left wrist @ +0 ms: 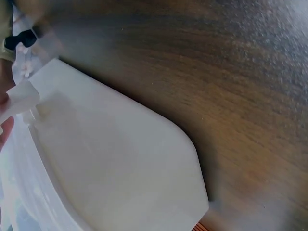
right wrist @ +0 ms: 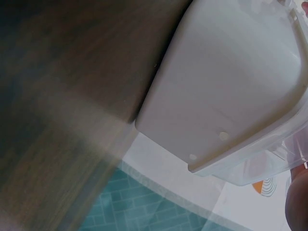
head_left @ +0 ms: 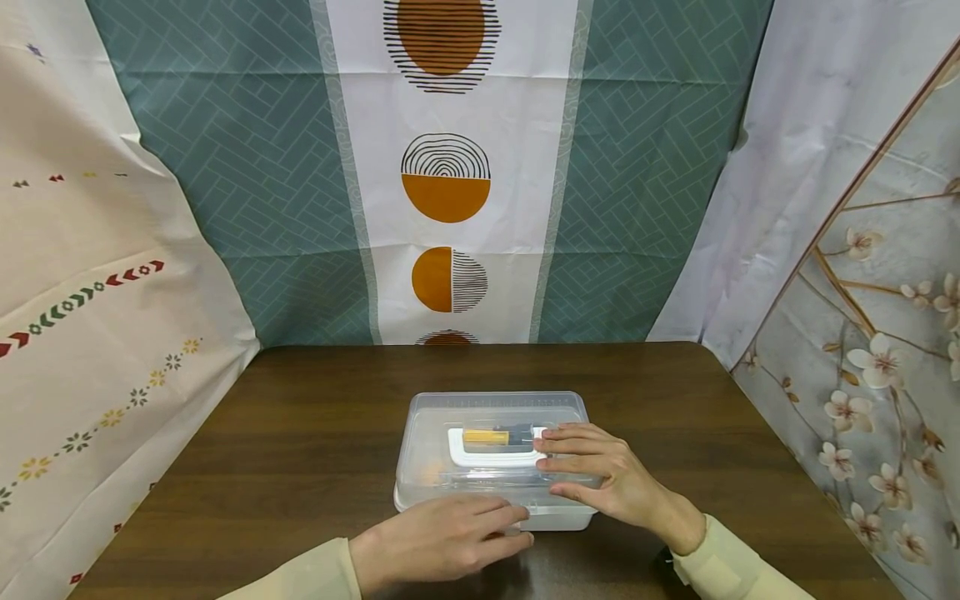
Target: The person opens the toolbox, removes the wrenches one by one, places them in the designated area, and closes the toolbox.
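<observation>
A plastic storage box (head_left: 558, 522) with a white body and a clear lid (head_left: 495, 408) sits on the table, its lid down. A white handle (head_left: 459, 450) lies flat on top. My left hand (head_left: 446, 537) is at the box's front, its fingers touching a small latch (left wrist: 21, 98), which tilts outward in the left wrist view. My right hand (head_left: 600, 471) rests on the lid's right side, fingers spread and nearly straight. Through the lid show a yellow piece (head_left: 486, 437), a dark piece beside it and a blurred orange patch. The right wrist view shows the box's white side wall (right wrist: 226, 86).
The brown wooden table (head_left: 315, 433) extends around the box. A patterned curtain (head_left: 637, 208) hangs behind its far edge. Printed cloths hang at the left and right sides. A small black object (head_left: 663, 562) is at my right wrist.
</observation>
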`<state>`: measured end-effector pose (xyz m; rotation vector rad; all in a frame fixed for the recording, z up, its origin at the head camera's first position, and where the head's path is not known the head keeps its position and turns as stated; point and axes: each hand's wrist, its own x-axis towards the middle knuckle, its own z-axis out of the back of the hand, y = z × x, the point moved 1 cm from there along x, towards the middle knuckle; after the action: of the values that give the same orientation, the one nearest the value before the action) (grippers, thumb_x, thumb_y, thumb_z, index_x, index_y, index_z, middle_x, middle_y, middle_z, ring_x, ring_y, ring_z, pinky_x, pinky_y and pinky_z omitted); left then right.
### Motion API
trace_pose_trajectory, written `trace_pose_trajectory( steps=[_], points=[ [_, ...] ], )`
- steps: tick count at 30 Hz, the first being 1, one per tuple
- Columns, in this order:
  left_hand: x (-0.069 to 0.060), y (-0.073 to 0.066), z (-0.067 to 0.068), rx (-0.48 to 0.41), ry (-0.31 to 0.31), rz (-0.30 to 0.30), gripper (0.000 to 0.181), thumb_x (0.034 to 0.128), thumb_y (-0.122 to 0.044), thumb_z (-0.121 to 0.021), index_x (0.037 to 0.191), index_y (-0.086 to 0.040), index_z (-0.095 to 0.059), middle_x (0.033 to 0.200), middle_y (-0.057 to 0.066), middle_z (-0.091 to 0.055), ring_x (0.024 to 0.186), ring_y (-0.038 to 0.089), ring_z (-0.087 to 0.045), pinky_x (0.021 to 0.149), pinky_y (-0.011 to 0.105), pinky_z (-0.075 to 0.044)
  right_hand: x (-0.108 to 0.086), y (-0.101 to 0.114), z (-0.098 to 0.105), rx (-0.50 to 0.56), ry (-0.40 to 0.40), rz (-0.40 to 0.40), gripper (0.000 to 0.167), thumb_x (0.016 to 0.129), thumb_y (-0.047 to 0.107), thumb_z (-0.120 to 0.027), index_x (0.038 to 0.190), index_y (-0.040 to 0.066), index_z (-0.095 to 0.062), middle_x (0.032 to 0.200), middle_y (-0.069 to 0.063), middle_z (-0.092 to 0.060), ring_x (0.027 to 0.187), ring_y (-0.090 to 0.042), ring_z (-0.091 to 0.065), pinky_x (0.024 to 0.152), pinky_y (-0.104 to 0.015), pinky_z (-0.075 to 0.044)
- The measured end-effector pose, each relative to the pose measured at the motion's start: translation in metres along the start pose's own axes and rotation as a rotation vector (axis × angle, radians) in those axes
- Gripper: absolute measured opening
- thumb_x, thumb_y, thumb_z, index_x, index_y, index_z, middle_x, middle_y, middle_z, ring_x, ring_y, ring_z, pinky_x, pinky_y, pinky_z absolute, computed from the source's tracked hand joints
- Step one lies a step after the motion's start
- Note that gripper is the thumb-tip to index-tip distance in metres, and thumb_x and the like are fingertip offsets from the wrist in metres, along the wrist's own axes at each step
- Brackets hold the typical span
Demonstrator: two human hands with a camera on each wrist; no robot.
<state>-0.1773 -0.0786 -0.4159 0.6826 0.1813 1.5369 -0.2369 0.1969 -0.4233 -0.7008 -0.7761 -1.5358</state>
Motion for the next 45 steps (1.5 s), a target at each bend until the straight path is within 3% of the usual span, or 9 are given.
trace_pose_trajectory(
  steps=[8, 17, 24, 29, 36, 45],
  points=[
    [0.000, -0.006, 0.002, -0.025, 0.102, -0.036, 0.037, 0.1031, -0.019, -0.065, 0.140, -0.018, -0.065, 0.130, -0.006, -0.063, 0.109, 0.004, -0.059, 0.100, 0.016, -0.048, 0.000, -0.001, 0.000, 0.011, -0.007, -0.001, 0.033, 0.095, 0.023, -0.079, 0.121, 0.003, -0.076, 0.128, -0.016, -0.071, 0.117, -0.035, -0.066, 0.114, -0.036, -0.043],
    [-0.002, -0.012, -0.004, -0.051, 0.108, -0.015, 0.038, 0.1011, -0.024, -0.066, 0.139, -0.022, -0.065, 0.125, -0.009, -0.062, 0.105, 0.002, -0.059, 0.093, 0.015, -0.051, 0.000, 0.001, 0.000, 0.014, 0.001, -0.017, 0.034, 0.095, 0.023, -0.079, 0.123, 0.004, -0.076, 0.129, -0.016, -0.071, 0.118, -0.035, -0.066, 0.115, -0.035, -0.042],
    [-0.002, -0.013, -0.006, -0.080, 0.098, -0.006, 0.038, 0.0995, -0.017, -0.069, 0.137, -0.021, -0.065, 0.119, -0.009, -0.061, 0.101, 0.001, -0.057, 0.090, 0.012, -0.050, 0.001, 0.001, 0.000, 0.008, 0.002, -0.015, 0.033, 0.095, 0.023, -0.079, 0.122, 0.004, -0.076, 0.129, -0.016, -0.071, 0.118, -0.035, -0.066, 0.115, -0.035, -0.043],
    [-0.003, -0.013, -0.009, -0.114, 0.122, 0.006, 0.035, 0.1006, -0.018, -0.069, 0.135, -0.021, -0.065, 0.116, -0.011, -0.064, 0.099, 0.001, -0.059, 0.090, 0.012, -0.050, 0.001, 0.001, 0.000, 0.011, 0.001, -0.016, 0.033, 0.095, 0.023, -0.078, 0.122, 0.004, -0.076, 0.129, -0.016, -0.071, 0.118, -0.034, -0.066, 0.115, -0.035, -0.043],
    [-0.005, -0.016, -0.011, -0.064, 0.146, -0.004, 0.033, 0.1021, -0.021, -0.065, 0.135, -0.022, -0.066, 0.115, -0.014, -0.066, 0.102, 0.000, -0.060, 0.092, 0.014, -0.051, 0.001, 0.001, -0.001, 0.010, -0.001, -0.011, 0.033, 0.094, 0.023, -0.079, 0.122, 0.005, -0.076, 0.129, -0.015, -0.071, 0.118, -0.035, -0.066, 0.115, -0.036, -0.043],
    [-0.006, -0.015, -0.010, -0.075, 0.193, -0.009, 0.037, 0.1026, -0.021, -0.065, 0.140, -0.022, -0.063, 0.119, -0.013, -0.066, 0.108, 0.001, -0.060, 0.094, 0.014, -0.049, 0.000, 0.001, 0.000, 0.006, -0.001, -0.012, 0.034, 0.095, 0.023, -0.078, 0.123, 0.004, -0.075, 0.129, -0.016, -0.071, 0.119, -0.034, -0.066, 0.115, -0.035, -0.043]
  ],
)
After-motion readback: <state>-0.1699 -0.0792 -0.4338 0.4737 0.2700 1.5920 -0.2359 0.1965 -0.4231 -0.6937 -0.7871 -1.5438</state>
